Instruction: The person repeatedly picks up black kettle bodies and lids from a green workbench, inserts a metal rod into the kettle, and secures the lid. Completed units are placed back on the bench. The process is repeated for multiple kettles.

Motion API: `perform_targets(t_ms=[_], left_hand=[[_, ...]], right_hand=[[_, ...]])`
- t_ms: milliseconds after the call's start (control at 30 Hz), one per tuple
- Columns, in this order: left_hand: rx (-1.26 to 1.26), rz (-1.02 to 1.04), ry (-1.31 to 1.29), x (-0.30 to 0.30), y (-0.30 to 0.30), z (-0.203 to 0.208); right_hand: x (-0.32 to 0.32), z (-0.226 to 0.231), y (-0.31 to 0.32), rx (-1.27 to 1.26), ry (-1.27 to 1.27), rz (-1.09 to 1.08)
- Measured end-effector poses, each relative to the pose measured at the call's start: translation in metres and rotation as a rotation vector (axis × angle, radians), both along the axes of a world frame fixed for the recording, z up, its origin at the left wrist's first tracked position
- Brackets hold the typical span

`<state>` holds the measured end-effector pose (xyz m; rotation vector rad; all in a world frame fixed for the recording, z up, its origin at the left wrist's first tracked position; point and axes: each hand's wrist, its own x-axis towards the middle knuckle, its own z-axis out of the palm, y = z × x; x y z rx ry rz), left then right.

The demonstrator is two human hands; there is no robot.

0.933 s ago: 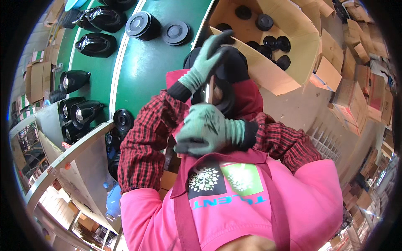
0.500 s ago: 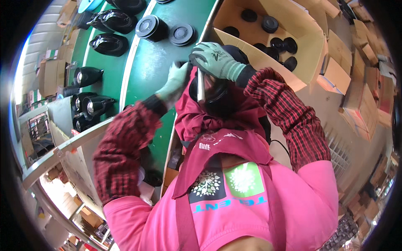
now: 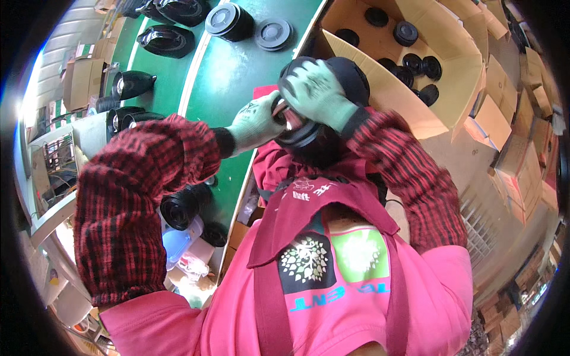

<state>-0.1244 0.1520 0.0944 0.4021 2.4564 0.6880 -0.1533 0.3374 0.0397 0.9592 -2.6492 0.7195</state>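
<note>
Green conveyor belt (image 3: 237,77) running far to near at left, round black lidded housings (image 3: 230,21) on it at the far end, open brown cardboard box (image 3: 457,89) right of it, small black round caps (image 3: 415,62) inside, stacked cardboard cartons (image 3: 522,160) further right.

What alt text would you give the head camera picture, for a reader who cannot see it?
Seen from above, a person in a pink apron grips a black round part with both gloved hands, left hand at its side, right hand on top. A green conveyor belt carries more black parts; an open cardboard box holds black round lids.
</note>
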Motion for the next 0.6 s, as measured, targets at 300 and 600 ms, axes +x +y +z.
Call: perform_targets(t_ms=[300,600], left_hand=[[0.033,-0.258,0.082,-0.012,0.018,0.008],[0.235,-0.763,0.433,-0.051,-0.015,-0.046]], right_hand=[[-0.096,0.029,0.037,0.677,-1.727,0.476],[-0.010,0.034,0.028,-0.363,-2.700,-0.006]])
